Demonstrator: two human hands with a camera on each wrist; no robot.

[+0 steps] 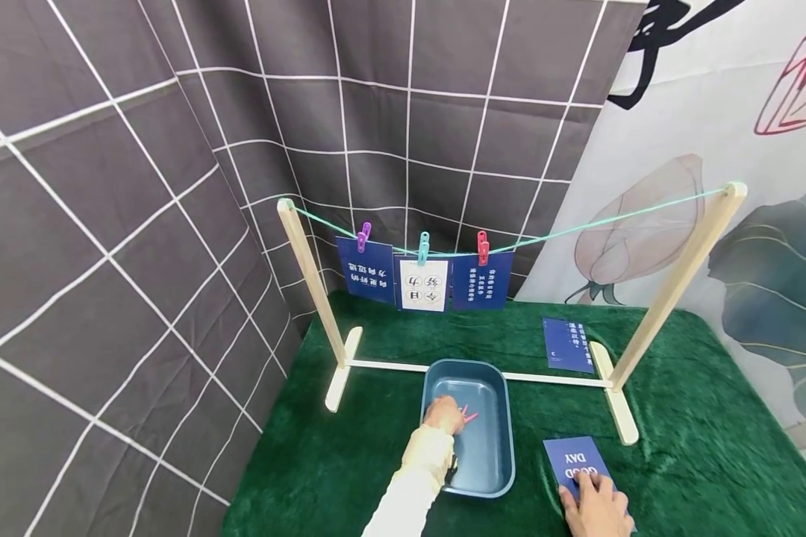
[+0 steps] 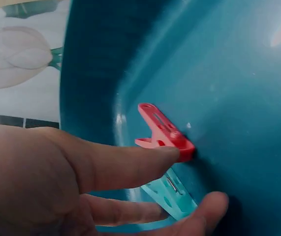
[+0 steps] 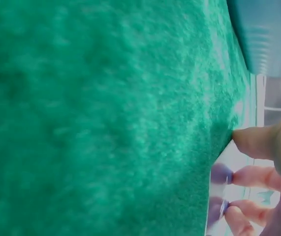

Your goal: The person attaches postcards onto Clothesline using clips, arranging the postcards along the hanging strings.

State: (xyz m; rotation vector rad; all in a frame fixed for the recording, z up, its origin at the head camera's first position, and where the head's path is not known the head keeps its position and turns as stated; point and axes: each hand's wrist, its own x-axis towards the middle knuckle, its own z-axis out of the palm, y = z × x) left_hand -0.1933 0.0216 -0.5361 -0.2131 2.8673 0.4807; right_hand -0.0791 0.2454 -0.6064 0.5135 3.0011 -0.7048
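My left hand (image 1: 445, 415) reaches down into a blue plastic bin (image 1: 478, 461). In the left wrist view its thumb tip overlaps a red-pink clothespin (image 2: 162, 130). A teal clothespin (image 2: 178, 199) lies between the thumb and the other fingers, which stand apart. Both clothespins are on the bin floor. To the right of the bin, my right hand (image 1: 596, 509) rests its fingertips on a blue card (image 1: 571, 452) printed "GOOD DAY". The thumb is at the card's edge, and the card lies on green cloth. The hand covers the card's near part.
A cord (image 1: 598, 224) hangs between two wooden posts (image 1: 678, 287) behind the bin. Purple (image 1: 363, 237), teal (image 1: 424, 248) and red clothespins (image 1: 483, 247) hold three cards on it. Another blue card (image 1: 568, 345) lies by the right post's foot. A white bar (image 1: 551, 379) joins the posts low down.
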